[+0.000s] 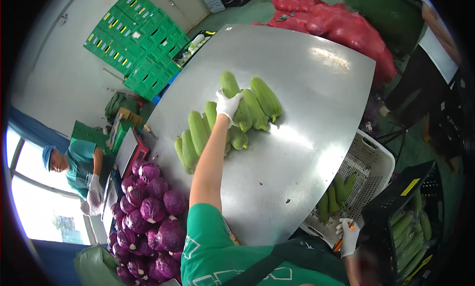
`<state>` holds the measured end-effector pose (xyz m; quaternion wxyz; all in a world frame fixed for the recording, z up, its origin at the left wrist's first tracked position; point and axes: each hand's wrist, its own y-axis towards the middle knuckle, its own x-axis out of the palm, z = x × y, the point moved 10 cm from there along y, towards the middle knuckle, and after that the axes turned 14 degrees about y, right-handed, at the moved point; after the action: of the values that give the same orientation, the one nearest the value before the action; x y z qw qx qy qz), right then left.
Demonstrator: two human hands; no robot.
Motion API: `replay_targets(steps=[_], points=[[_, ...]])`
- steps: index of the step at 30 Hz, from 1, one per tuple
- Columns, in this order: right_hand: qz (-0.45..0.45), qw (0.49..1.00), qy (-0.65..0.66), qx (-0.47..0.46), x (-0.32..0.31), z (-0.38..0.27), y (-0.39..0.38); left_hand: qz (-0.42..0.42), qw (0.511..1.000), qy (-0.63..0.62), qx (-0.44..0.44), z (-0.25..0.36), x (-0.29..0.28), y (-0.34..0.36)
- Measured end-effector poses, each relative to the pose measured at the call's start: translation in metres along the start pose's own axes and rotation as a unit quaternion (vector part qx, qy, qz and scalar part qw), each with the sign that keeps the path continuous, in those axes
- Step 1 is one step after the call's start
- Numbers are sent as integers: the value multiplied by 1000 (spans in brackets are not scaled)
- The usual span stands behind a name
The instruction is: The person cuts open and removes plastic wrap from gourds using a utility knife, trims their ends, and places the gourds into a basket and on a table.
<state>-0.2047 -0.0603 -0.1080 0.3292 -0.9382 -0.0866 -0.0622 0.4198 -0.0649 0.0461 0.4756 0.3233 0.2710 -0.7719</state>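
My left hand (pixel 228 105), in a white glove, reaches across the metal table and is closed around a pale green zucchini (pixel 229 82). Other zucchini (pixel 266 97) lie beside it in a row, some piled on each other. Down at the right, my right hand (pixel 350 236), also gloved, is wrapped round a slim orange-handled tool (pixel 352 226); its working end cannot be made out. Near that hand stands a white slotted crate (pixel 381 155) with several long green vegetables (pixel 334 197) in it.
Purple cabbages (pixel 153 209) are heaped at the table's left edge, near a red-edged scale (pixel 140 150). A black crate (pixel 391 202) holds bagged green vegetables. Red net sacks (pixel 341 26) lie behind the metal table (pixel 257 197). Co-workers are at left and far right; green crates (pixel 133 38) stand stacked.
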Motion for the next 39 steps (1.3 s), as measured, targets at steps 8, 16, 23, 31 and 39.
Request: replay_targets(steps=[8, 16, 23, 31, 39], points=[[27, 999, 36, 15, -23, 22, -3, -93, 856, 471, 193, 58, 108, 64], [56, 985, 163, -26, -76, 23, -11, -195, 830, 470, 227, 31, 138, 136], [184, 936, 279, -113, -192, 22, -65, -134, 771, 337, 524, 303, 300, -126], [326, 880, 323, -127, -290, 34, -105, -668, 550, 194, 462, 281, 557, -714], [423, 828, 361, -70, -338, 67, -145, -479, 650, 413, 421, 154, 700, -773]])
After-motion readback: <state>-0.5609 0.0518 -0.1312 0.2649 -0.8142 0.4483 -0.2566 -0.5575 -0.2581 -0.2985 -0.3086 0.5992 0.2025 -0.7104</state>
